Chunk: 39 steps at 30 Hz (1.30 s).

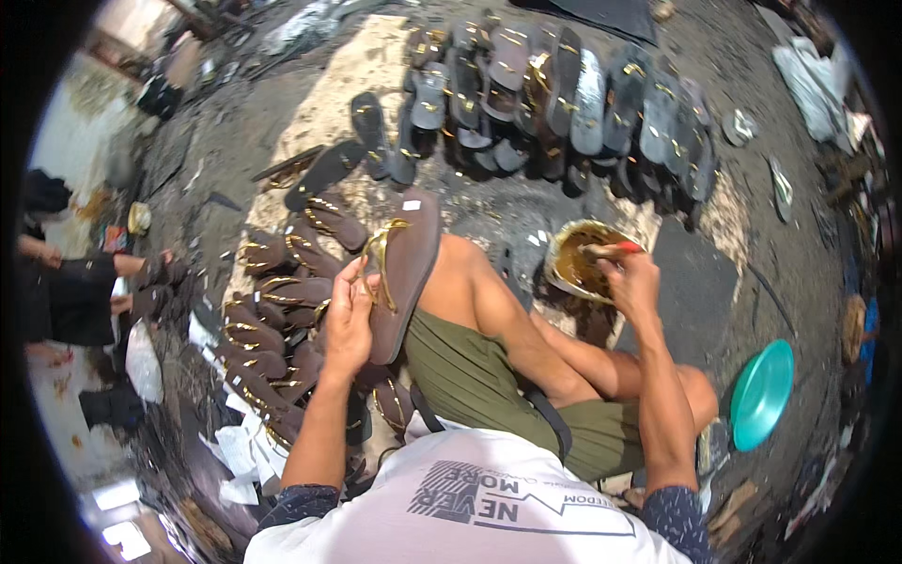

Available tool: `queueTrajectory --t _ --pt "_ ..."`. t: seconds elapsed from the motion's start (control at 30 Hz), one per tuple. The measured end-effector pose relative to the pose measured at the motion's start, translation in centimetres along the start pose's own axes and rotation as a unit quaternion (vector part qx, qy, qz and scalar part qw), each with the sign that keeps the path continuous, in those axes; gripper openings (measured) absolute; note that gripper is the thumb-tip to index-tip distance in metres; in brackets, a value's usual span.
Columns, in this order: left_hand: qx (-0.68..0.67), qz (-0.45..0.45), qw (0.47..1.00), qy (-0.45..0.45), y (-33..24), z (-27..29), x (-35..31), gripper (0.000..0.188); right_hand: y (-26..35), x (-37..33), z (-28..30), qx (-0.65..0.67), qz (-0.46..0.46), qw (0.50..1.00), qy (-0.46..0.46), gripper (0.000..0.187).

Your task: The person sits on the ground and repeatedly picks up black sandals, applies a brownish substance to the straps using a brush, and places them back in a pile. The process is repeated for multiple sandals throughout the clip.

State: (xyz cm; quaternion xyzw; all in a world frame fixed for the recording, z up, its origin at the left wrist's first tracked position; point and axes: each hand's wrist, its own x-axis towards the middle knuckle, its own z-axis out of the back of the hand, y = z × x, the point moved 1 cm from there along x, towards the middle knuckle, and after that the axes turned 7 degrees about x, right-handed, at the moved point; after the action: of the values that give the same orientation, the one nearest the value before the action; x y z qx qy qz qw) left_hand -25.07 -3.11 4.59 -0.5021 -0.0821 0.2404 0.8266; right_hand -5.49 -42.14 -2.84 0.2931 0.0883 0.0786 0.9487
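Note:
My left hand is closed on a dark brown flip-flop with gold straps, held up beside my knee. A small white label sticks to its toe end. Off to the right, my right hand grips a brush with a red part on its handle. The brush reaches into a round tub of brownish-yellow liquid, which coats the tub's inner wall. How deep the bristles sit is hard to make out.
Several gold-strapped flip-flops lie heaped at my left. Rows of dark sandals stand at the far side. A green basin is at the right, and white paper scraps are at lower left. Another person is at far left.

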Motion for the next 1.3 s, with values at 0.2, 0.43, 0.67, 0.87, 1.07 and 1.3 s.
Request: queueTrajectory --t 0.2,0.43,0.67,0.87,1.07,1.3 --pt "-0.088 -0.031 0.995 -0.021 2.7 -2.4 -0.9 0.054 -4.0 -2.8 6.7 0.264 0.008 0.962 -0.075 0.027" --pt "-0.082 0.052 0.992 0.081 -2.7 -1.8 3.9 0.068 -6.7 -5.2 14.7 0.261 -0.008 0.936 -0.237 0.036" --pt "-0.476 0.071 0.851 0.207 -5.9 -4.7 7.3 0.065 3.3 -3.2 11.7 0.624 -0.009 0.704 -0.338 0.032" --pt "-0.506 0.046 0.822 0.256 -13.8 -13.5 1.1 0.057 16.2 0.5 7.5 0.391 0.317 0.835 -0.224 0.03" --pt "-0.553 0.088 0.787 0.258 -12.8 -15.7 1.6 0.053 14.9 -5.5 7.1 0.52 0.228 0.814 -0.125 0.025" --pt "-0.474 0.016 0.864 0.171 -13.0 -15.6 0.1 0.067 13.4 -3.0 9.4 0.515 0.183 0.795 -0.263 0.036"
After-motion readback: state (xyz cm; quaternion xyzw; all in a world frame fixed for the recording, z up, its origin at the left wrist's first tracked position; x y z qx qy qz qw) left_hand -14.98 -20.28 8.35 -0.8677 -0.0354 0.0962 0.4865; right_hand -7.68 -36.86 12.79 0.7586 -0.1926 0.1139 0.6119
